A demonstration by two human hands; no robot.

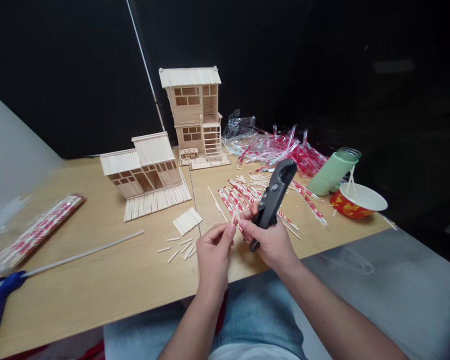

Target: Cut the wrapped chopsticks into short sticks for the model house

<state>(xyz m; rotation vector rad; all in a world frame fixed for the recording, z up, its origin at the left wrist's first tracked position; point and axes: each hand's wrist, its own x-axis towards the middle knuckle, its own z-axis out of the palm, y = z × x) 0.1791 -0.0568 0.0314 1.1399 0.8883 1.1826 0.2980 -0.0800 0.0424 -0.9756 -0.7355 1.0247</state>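
Two stick-built house models stand on the desk [97,280]. The two-storey house [193,107] has a roof, window frames and a ladder-like stair. The lower house [146,167] has a roof and a skirt of upright sticks along its front. Both look largely built; whether either is finished, can't tell from this view.

Material left over: a loose stack of cut sticks [187,221], short offcuts [182,248] in front of it, and many paper-wrapped chopsticks [236,197] with red print fanned out right of the models. Behind those is a heap of torn plastic wrappers [273,150]. A sealed chopstick pack [37,232] lies at the far left, near a blue glue gun [0,295] with a long glue stick [82,254] in it.

Hands are both up over the lap, close together, near the desk edge. Left hand [213,252] pinches a short pale stick [233,216] between thumb and fingertips. Right hand [270,242] is closed around the grip of a black handheld tool [272,200], with its fingers reaching toward that stick. The stick sits just beside the tool, between the hands. Exact tool type: can't tell.

Far right: green bottle [333,172], red-and-gold bowl [358,201] with chopsticks in it.
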